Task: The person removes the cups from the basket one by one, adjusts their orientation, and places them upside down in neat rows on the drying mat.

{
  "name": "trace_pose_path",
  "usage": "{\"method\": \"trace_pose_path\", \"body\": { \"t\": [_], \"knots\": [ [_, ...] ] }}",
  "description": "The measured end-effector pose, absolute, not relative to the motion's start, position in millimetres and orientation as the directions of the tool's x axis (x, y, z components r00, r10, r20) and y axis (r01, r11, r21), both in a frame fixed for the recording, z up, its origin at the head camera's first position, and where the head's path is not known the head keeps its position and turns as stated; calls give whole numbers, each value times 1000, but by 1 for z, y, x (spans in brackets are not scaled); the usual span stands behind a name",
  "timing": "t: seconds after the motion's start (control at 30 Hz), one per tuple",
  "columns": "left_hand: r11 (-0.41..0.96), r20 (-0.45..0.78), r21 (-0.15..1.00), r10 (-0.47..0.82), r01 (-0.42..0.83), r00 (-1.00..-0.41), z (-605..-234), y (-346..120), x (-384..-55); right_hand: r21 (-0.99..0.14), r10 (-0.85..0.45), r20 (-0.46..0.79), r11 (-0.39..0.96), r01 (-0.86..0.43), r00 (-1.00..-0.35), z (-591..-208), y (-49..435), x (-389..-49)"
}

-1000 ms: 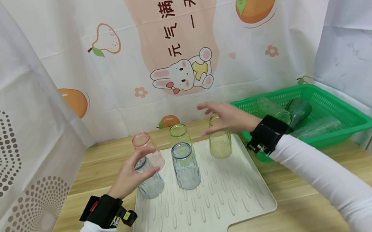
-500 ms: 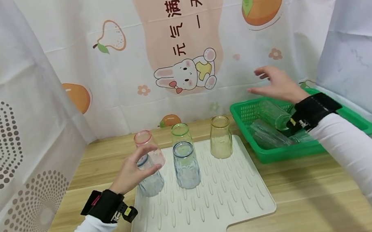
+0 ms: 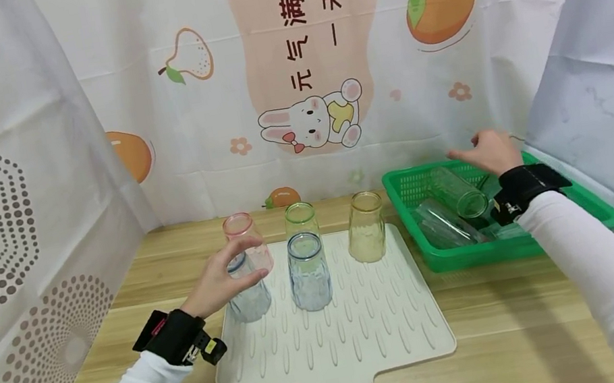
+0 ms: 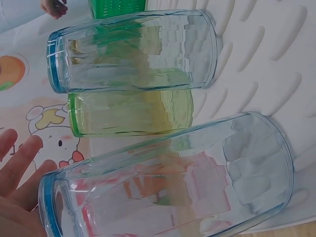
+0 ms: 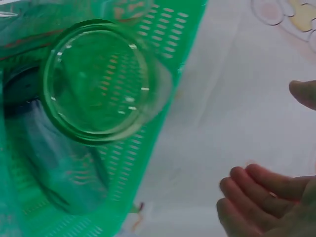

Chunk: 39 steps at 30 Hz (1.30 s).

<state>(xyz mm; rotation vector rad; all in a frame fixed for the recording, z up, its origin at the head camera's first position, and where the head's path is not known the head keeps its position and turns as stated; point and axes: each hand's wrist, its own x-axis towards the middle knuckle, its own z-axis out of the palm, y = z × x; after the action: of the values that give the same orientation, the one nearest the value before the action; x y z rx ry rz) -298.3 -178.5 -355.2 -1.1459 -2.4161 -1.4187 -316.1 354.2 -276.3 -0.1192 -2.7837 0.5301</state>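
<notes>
Three blue, green and pink tinted glasses and a yellow one stand on a white ridged tray (image 3: 336, 357), coloured ends up. My left hand (image 3: 219, 286) rests around the top of the left blue glass (image 3: 251, 300), thumb and fingers spread apart. In the left wrist view, its fingers (image 4: 22, 163) lie by the glass's blue end. Beside it stand another blue glass (image 3: 309, 273), a pink glass (image 3: 256, 255) and a green glass (image 3: 300, 217). My right hand (image 3: 488, 153) hovers over the green basket (image 3: 449, 260); the right wrist view shows nothing between its thumb and fingers.
In the basket lie several glasses, including a green-rimmed glass (image 5: 98, 81) and a dark-ended glass (image 5: 64, 158). The yellow glass (image 3: 366, 229) stands at the tray's back right, close to the basket. A printed curtain (image 3: 198, 135) hangs behind the wooden table (image 3: 480, 332).
My right hand has left the yellow glass, moved right, and lowered over the basket. The left hand stays at the blue glass. The head view has shifted slightly.
</notes>
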Motion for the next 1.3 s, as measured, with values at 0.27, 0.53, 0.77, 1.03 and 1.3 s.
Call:
{"method": "trace_pose_path", "body": {
  "t": [0.27, 0.53, 0.77, 1.03, 1.3],
  "knots": [
    [289, 437, 707, 540, 646, -719, -356, -182, -298, -368, 205, -22, 908, 199, -979, -300, 362, -327],
    [291, 429, 712, 540, 639, -724, -356, -180, -299, -294, 142, -196, 935, 196, -970, -307, 356, -328],
    [306, 419, 714, 534, 629, -735, -357, -182, -299, -216, 140, -278, 955, 204, -950, -305, 340, -327],
    [322, 407, 717, 528, 619, -746, -355, -183, -299, -152, 223, -284, 950, 274, -932, -309, 328, -329],
    [311, 407, 723, 529, 617, -744, -357, -183, -299, -182, 227, -277, 942, 283, -934, -311, 340, -327]
  ]
}}
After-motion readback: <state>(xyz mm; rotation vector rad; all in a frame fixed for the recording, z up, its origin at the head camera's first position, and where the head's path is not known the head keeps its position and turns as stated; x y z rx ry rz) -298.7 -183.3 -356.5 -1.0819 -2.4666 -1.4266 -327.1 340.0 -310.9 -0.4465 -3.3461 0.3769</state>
